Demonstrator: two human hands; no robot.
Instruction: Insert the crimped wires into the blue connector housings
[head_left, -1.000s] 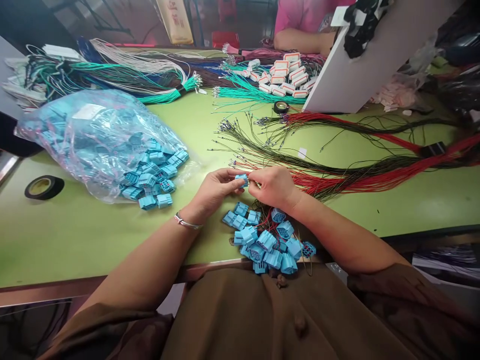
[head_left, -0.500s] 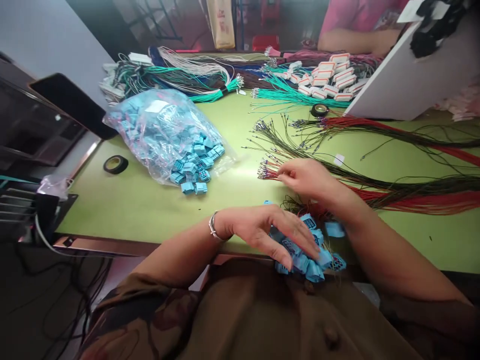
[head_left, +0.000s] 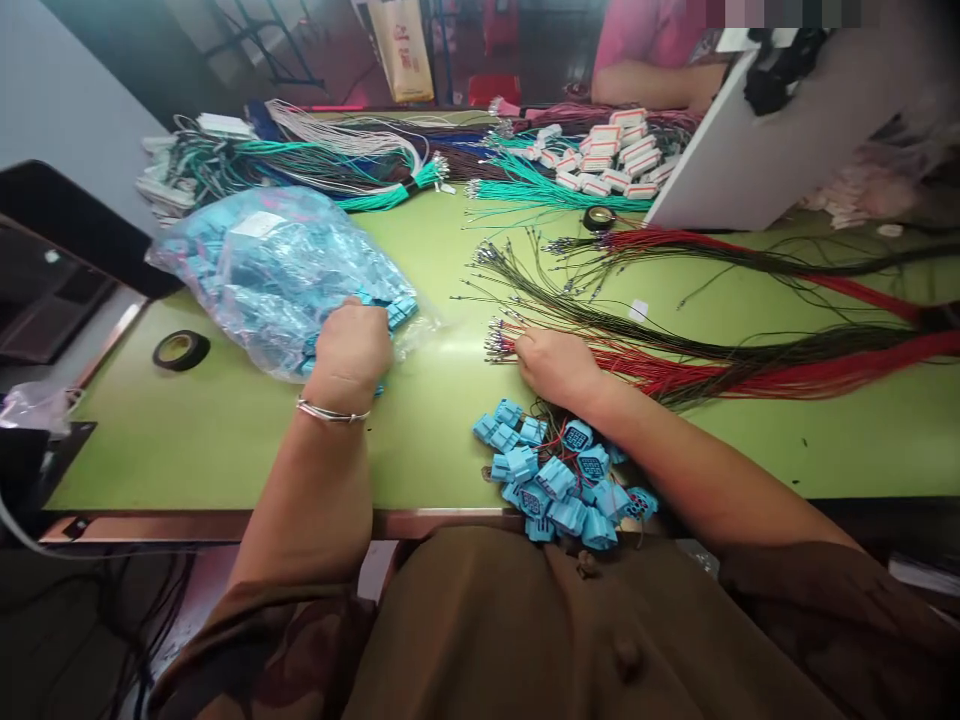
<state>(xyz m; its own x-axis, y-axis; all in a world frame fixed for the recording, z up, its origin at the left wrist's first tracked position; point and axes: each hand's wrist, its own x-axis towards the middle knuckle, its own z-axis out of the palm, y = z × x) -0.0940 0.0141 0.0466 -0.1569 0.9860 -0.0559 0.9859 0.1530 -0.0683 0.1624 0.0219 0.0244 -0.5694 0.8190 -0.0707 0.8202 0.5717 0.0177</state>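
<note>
My left hand [head_left: 352, 345] is over the blue connector housings [head_left: 401, 308] at the mouth of a clear plastic bag [head_left: 277, 260]. Its fingers curl down out of sight, so what they grip is hidden. My right hand [head_left: 556, 365] is closed around red wires [head_left: 637, 368] just behind their metal terminals [head_left: 496, 342]. Below that hand, by the table's front edge, lies a pile of blue connectors [head_left: 555, 478] with red and dark wires running into some of them.
Dark wires [head_left: 600, 315] stretch across the right side. Two tape rolls, one at left [head_left: 181, 350] and one at the back [head_left: 599, 218], lie on the green table [head_left: 427, 440]. Behind are teal wire bundles [head_left: 517, 185] and white connectors [head_left: 619, 155]. A person's arm [head_left: 652, 82] shows beyond.
My left hand has moved from above the connector pile leftward to the bag's mouth, uncovering the pile. My right hand stays at the red wires. The whole view has shifted somewhat.
</note>
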